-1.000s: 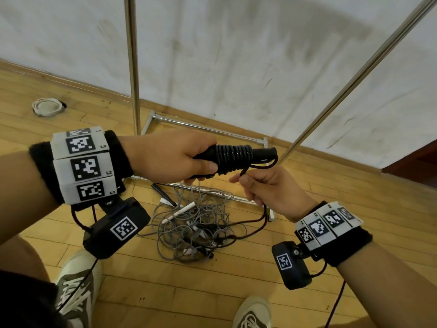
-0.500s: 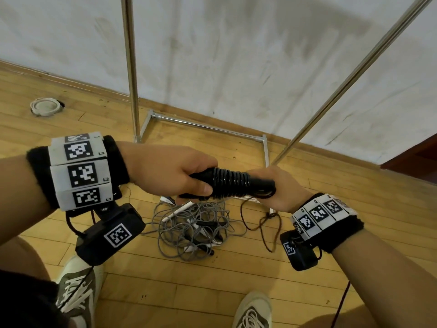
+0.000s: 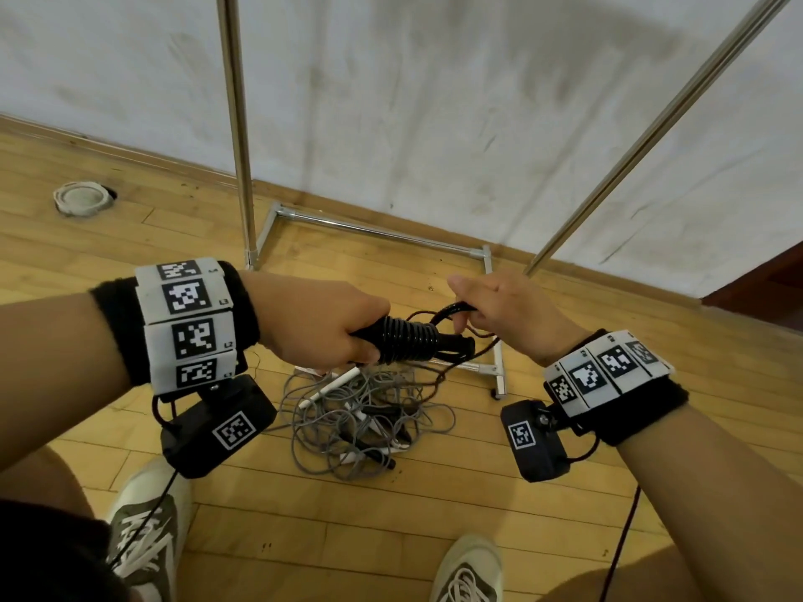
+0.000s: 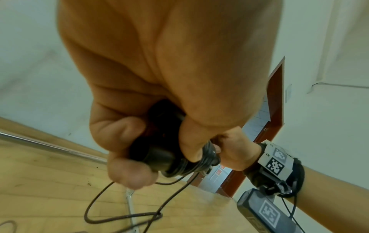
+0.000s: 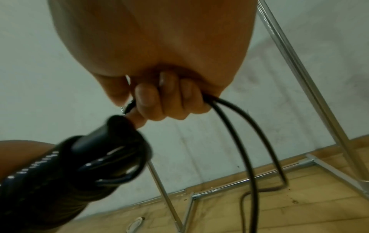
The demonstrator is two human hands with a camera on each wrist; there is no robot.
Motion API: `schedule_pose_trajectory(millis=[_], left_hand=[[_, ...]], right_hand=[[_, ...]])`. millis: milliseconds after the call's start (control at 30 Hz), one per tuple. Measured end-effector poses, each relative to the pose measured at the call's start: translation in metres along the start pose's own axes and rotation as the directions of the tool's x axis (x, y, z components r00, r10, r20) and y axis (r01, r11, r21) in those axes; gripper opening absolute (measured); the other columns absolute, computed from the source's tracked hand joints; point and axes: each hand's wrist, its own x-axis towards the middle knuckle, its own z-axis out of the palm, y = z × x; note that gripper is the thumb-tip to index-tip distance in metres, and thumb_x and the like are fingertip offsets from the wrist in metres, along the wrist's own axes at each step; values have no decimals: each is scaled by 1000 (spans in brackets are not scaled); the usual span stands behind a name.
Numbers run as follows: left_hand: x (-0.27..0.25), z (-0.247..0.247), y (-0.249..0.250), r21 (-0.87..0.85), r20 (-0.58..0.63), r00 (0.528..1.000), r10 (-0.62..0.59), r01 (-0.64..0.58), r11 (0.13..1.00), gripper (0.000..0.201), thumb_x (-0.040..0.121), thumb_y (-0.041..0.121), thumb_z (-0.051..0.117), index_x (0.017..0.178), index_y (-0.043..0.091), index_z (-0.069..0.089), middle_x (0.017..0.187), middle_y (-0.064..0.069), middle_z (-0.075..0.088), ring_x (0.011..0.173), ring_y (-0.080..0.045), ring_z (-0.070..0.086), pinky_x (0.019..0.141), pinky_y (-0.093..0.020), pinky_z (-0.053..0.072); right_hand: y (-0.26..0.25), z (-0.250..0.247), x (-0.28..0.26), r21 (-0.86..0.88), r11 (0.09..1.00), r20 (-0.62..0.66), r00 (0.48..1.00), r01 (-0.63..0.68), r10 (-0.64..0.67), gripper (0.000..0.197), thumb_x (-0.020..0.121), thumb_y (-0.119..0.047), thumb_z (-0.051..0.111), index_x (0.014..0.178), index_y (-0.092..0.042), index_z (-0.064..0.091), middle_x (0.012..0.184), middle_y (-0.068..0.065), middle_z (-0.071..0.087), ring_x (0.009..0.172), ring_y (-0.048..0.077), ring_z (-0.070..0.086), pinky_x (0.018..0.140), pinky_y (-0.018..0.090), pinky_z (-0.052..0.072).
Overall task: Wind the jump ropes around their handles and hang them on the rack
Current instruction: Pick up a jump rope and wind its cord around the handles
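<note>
The left hand [image 3: 313,323] is wrapped around the black handles [image 3: 447,343], held roughly level at chest height over the floor [image 3: 304,532]; the wrist view shows its fingers [image 4: 119,135] curled under them and the thumb pressing near the coils [image 3: 406,341]; those coils, glossy black, sit side by side around the middle of the handles, just right of the left hand. The right hand [image 3: 512,315] is close beside the handles' free end, its fingers [image 5: 147,97] closed on the black rope [image 5: 239,141]; 2 strands leave the fist and curve down toward the floor; a short loop runs from the fist back to the coils.

Below the hands a tangle [image 3: 360,419] of grey ropes lies on the floor, with white and dark handles mixed in; it rests just in front of the rack [image 3: 237,123], whose 2 steel uprights rise past the wall [image 3: 434,102] and whose base bars lie on the boards; nothing hangs on the parts of the rack in view. 2 shoes [image 3: 143,540] show at the bottom edge; a white ring [image 3: 80,198] sits on the floor far left.
</note>
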Motion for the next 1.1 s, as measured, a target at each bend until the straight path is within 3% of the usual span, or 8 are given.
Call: schedule_pose_trajectory(millis=[67,167,367,533,700,833,967,1100], left_hand=[[1,-1,0,35,-26,999,-21,22,999,17,99,33,53,88,27,42,79,3,60,64,-15,60,59,-33,53],[2,-2,0,89,-72,996,-58,64,994,19,99,33,52,87,26,40,80,1,58,65,-17,57,58,-33,50],[4,4,1,127,-208,972,-111,140,982,18,99,32,50,91,22,37,79,1,53,63,-15,54,53,-27,42],[9,2,1,53,-335,934,-121,147,988,20,99,31,51,87,24,36,76,2,52,59,-13,51,49,-25,34],[12,-2,-1,-28,-438,888,-138,140,990,18,99,33,52,91,19,43,80,-1,57,62,-18,55,51,-32,42],[11,-5,-4,-43,-472,872,-130,124,991,18,98,33,53,94,17,46,81,-1,58,64,-19,55,53,-32,43],[9,-2,-2,-34,-475,872,-121,119,992,19,98,33,53,93,17,45,79,0,57,61,-18,53,51,-31,40],[8,-5,-2,-70,-455,883,-109,87,994,18,98,31,54,87,20,45,82,1,61,62,-16,56,51,-27,39]], right_hand=[[-7,0,1,25,999,-39,998,-45,46,54,100,-34,47,55,-12,67,38,-9,38,38,6,34,46,15,31],[-14,0,1,60,996,-11,998,-63,64,47,96,-25,54,53,-12,65,36,-8,41,35,5,33,43,13,30],[-19,0,-7,143,984,45,994,-109,103,34,92,-31,65,65,-11,70,50,4,63,39,10,53,44,15,41],[-19,10,-10,156,986,-137,987,-56,77,31,89,-39,67,68,-16,68,52,-1,65,43,7,54,47,15,43],[-23,21,-13,245,969,-366,928,32,62,38,99,-33,53,77,-5,66,50,-14,57,41,3,40,45,18,32],[-26,15,-13,456,889,-274,946,-31,173,34,102,-24,45,85,-11,72,62,-4,65,53,9,43,50,21,35],[-25,11,-15,489,868,-151,972,-84,180,20,97,-15,56,87,-9,72,64,2,66,55,8,51,51,23,42],[-21,11,-17,452,890,-176,972,-59,154,17,94,-19,64,86,-5,70,59,1,63,49,9,51,45,24,43]])
